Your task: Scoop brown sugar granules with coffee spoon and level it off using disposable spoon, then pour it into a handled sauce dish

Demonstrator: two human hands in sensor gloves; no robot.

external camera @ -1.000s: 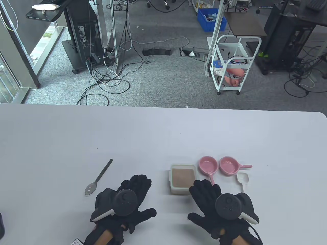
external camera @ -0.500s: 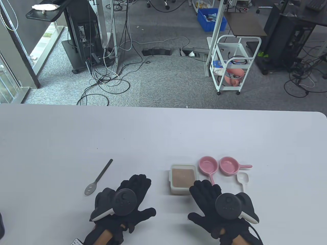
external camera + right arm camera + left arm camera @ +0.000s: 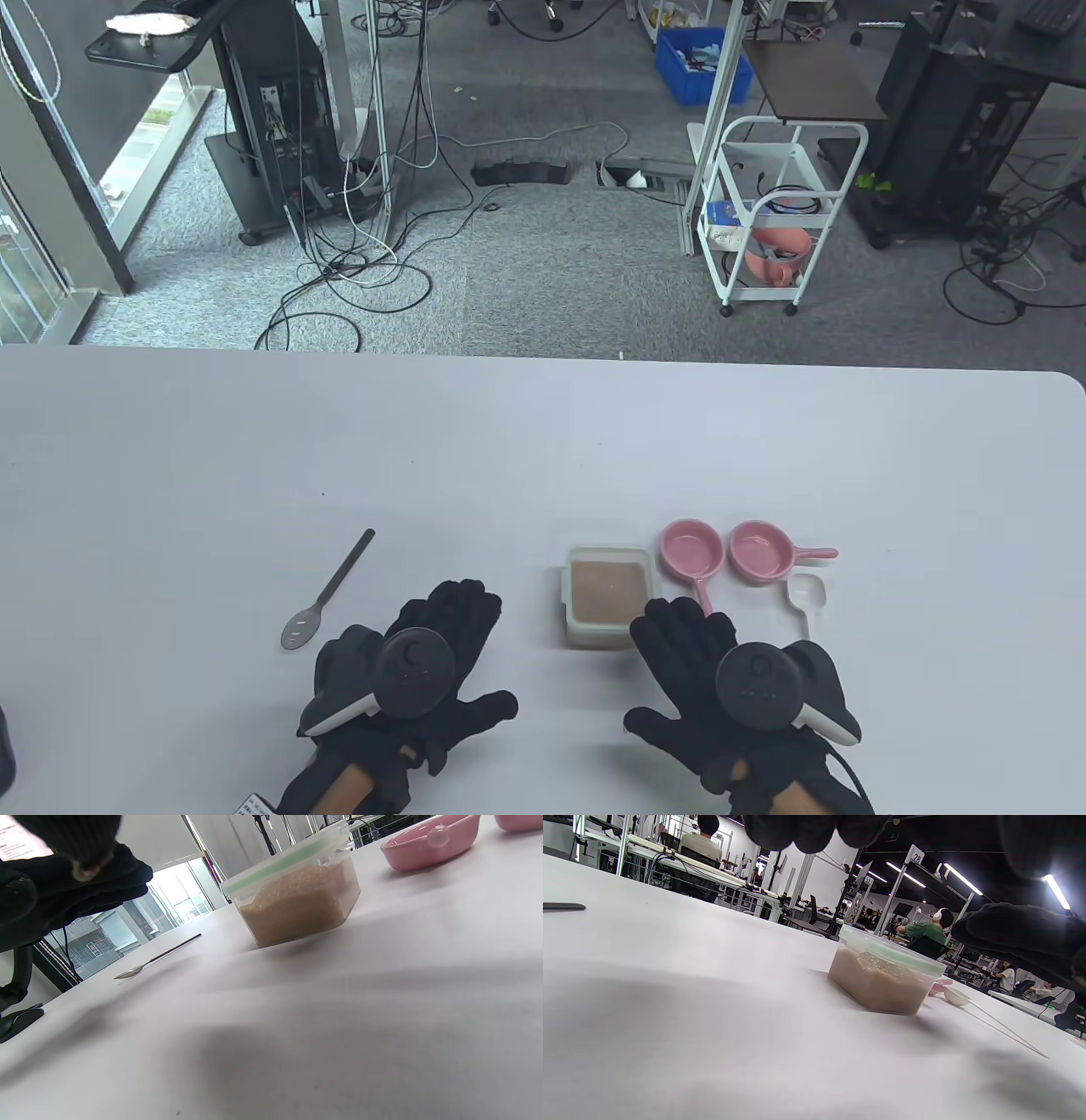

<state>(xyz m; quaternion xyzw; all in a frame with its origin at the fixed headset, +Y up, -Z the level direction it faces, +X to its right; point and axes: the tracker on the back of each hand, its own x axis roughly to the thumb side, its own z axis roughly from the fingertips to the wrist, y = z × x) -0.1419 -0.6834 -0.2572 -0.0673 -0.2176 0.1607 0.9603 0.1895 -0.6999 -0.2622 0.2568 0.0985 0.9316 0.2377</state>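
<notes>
I see the sugar tub (image 3: pixel 607 596) mid-table (image 3: pixel 543 441), metal spoon (image 3: pixel 326 592) left, two dishes (image 3: pixel 692 548) (image 3: pixel 764 551) and plastic spoon (image 3: pixel 806 594) right.

A clear plastic tub of brown sugar granules (image 3: pixel 607 593) stands open and upright near the middle of the surface, filled close to its rim. Well to its left a grey metal coffee spoon (image 3: pixel 327 590) lies flat, slotted bowl nearest, handle angled far-right. Just right of the tub sit two pink handled sauce dishes, both empty: the left dish (image 3: pixel 691 547) with its handle pointing near, the right dish (image 3: pixel 761 552) with its handle pointing right. A white disposable spoon (image 3: pixel 806 594) lies just nearer, bowl up, bowl end far
</notes>
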